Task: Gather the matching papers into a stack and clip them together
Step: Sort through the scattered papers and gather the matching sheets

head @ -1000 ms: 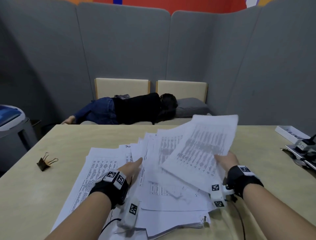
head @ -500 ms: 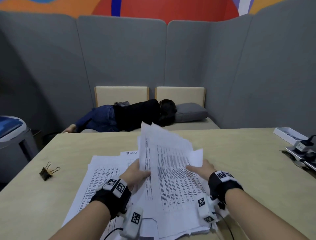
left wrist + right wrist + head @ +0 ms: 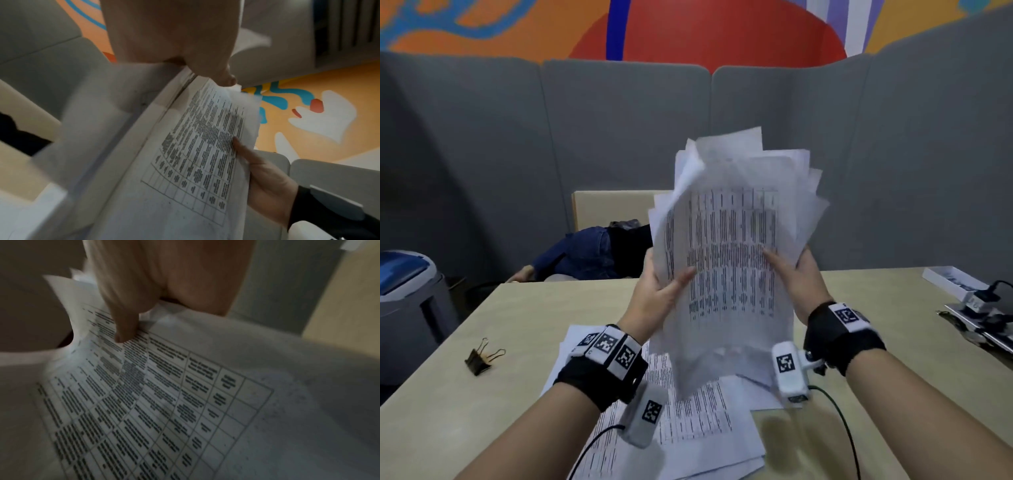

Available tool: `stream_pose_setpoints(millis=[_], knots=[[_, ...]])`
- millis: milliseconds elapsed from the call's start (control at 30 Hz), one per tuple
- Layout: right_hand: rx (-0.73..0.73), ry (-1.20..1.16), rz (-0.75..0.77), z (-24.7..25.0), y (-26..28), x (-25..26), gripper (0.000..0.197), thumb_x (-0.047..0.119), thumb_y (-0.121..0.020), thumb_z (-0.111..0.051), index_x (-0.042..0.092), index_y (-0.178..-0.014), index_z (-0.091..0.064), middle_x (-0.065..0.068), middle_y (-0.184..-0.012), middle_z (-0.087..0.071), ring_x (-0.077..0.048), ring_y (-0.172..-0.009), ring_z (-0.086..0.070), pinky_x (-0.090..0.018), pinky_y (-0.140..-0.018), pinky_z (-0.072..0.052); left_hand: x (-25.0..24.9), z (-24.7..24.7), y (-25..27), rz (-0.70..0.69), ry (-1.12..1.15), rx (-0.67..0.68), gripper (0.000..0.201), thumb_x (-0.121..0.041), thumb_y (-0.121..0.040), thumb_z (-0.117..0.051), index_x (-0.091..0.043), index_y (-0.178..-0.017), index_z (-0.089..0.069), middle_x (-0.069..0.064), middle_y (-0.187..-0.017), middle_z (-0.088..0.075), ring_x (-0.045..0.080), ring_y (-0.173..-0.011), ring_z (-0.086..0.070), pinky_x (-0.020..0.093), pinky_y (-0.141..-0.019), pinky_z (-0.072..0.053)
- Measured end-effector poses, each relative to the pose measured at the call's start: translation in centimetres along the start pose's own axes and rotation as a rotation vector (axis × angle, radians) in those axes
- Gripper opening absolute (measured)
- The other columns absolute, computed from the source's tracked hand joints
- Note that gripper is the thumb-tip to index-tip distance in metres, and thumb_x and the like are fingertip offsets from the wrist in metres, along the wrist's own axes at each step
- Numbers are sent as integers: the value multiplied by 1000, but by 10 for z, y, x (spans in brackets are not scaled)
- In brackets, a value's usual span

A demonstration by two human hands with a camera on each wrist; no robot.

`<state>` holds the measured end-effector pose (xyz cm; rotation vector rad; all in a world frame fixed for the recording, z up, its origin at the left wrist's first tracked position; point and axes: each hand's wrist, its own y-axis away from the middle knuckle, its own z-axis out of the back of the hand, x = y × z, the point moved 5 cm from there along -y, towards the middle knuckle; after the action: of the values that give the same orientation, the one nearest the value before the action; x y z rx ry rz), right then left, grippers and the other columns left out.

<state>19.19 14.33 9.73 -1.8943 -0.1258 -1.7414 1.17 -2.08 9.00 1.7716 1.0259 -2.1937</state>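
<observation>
Both hands hold a loose sheaf of papers (image 3: 736,260) upright above the worktop (image 3: 517,342). The left hand (image 3: 657,294) pinches the sheaf's left edge, thumb on the printed face and fingers (image 3: 649,260) curled behind; the right hand (image 3: 799,281) clasps the right edge the same way, its thumb lying on the table of print. So both sets of fingers are narrow, closed on the sheaf.

The step in hand looks like squaring the stack. To do it well, I would loosen the grip just enough for the sheets to slide, tap the bottom edge on the worktop below the fingers, then turn the sheaf and tap a long side. Squeezing hard would lock in the splayed corners fanning out above the fingertips.

The sheets are thin, limp white paper printed with a ruled grid and dense dark text; they bow and flutter, and their upper corners are staggered. The lower edge is blurred, so whether it touches the papers beneath I cannot tell.

More printed sheets (image 3: 698,421) lie spread flat under the wrists. A black binder clip (image 3: 482,356) with wire handles rests well to the left of the left fingers, untouched.
</observation>
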Motion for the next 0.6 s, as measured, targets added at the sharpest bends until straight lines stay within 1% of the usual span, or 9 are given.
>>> stream_pose_setpoints(millis=[33,67,133,167,233,300,400,467,600], knots=[[16,19,16,-3,-1,2,51,24,-84,-70,12,-129,-48,3,-117,-65,-8,-107,-62,-30,-98,-47,-4,1,-3,-24,-27,-23,51,-38,-81,-67,-31,-124,-40,-8,-118,-60,-1,-104,-62,20,-91,-52],[35,42,26,-4,-3,0,57,24,-83,-71,14,-132,-45,1,-120,-64,-11,-109,-62,-30,-97,-47,-6,2,-6,-40,-62,-40,48,-27,-87,-64,-26,-128,-39,-5,-120,-59,4,-107,-61,27,-96,-51],[83,47,22,-5,-2,-1,65,25,-79,-73,16,-134,-41,2,-120,-64,-10,-108,-62,-26,-92,-48,-3,3,-6,-47,-72,-31,51,-17,-91,-61,-21,-135,-36,-4,-125,-57,8,-113,-59,32,-99,-49],[96,52,5,-5,0,-4,67,26,-77,-75,16,-134,-41,3,-118,-65,-8,-106,-63,-23,-89,-49,0,3,-4,-34,-46,-14,55,-18,-89,-63,-23,-136,-34,-5,-124,-57,6,-112,-59,30,-97,-51],[84,32,-29,1,2,-10,62,25,-79,-75,12,-129,-43,6,-109,-66,-3,-97,-65,-11,-77,-51,3,4,2,-5,2,0,66,-27,-78,-71,-29,-131,-32,-8,-119,-57,0,-104,-61,20,-82,-55],[51,-9,-52,7,5,-10,53,25,-82,-71,9,-123,-44,8,-100,-65,-2,-88,-64,-9,-70,-50,5,7,4,-3,43,-16,71,-35,-71,-72,-34,-129,-30,-11,-117,-56,-1,-102,-61,15,-76,-54],[78,-51,-65,11,3,-8,63,25,-79,-75,14,-131,-42,3,-113,-67,-10,-104,-64,-29,-91,-50,-1,6,2,-49,19,3,67,-58,-68,-71,-51,-121,-31,-21,-123,-52,-7,-111,-55,14,-90,-48],[126,-60,-65,11,-2,-4,69,20,-76,-78,16,-133,-39,-3,-120,-65,-17,-112,-62,-36,-97,-49,-10,0,-1,-82,4,21,63,-63,-68,-68,-54,-118,-31,-23,-123,-51,-13,-110,-54,7,-85,-47],[141,-38,-29,13,-7,10,73,6,-78,-74,19,-137,-34,-7,-121,-62,-17,-109,-62,-34,-93,-51,-21,-9,-7,-163,-11,-15,54,-29,-83,-69,-36,-125,-36,-17,-116,-56,-15,-100,-57,5,-76,-48]])
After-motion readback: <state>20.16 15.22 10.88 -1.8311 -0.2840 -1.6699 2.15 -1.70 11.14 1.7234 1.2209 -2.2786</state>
